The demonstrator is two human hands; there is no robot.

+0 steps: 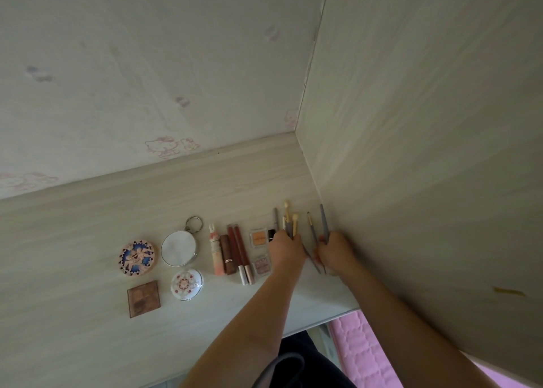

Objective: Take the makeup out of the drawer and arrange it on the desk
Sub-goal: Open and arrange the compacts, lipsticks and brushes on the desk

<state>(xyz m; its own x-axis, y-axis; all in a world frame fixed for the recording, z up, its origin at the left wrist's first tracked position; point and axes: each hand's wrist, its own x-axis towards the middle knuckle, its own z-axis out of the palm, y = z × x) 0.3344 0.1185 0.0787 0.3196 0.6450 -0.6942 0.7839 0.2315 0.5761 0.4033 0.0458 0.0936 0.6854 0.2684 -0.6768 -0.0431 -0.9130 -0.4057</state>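
Observation:
Makeup lies in a row on the pale wooden desk (88,229). From the left: a blue-and-pink round compact (137,257), a brown square palette (144,298), a white round mirror with a key ring (179,248), a white patterned compact (187,284), a pink tube (215,254), a brown lipstick (226,254), two red lip glosses (240,255), an orange eyeshadow pan (259,237) and a pink one (261,265). My left hand (286,248) grips a bunch of yellow-tipped applicators (289,218). My right hand (335,251) pinches two thin grey brushes (323,221).
A tall wooden side panel (411,152) rises right beside my right hand. A wall with faint cartoon stickers (173,146) stands behind the desk. A pink quilted surface (361,349) shows below the desk's front edge.

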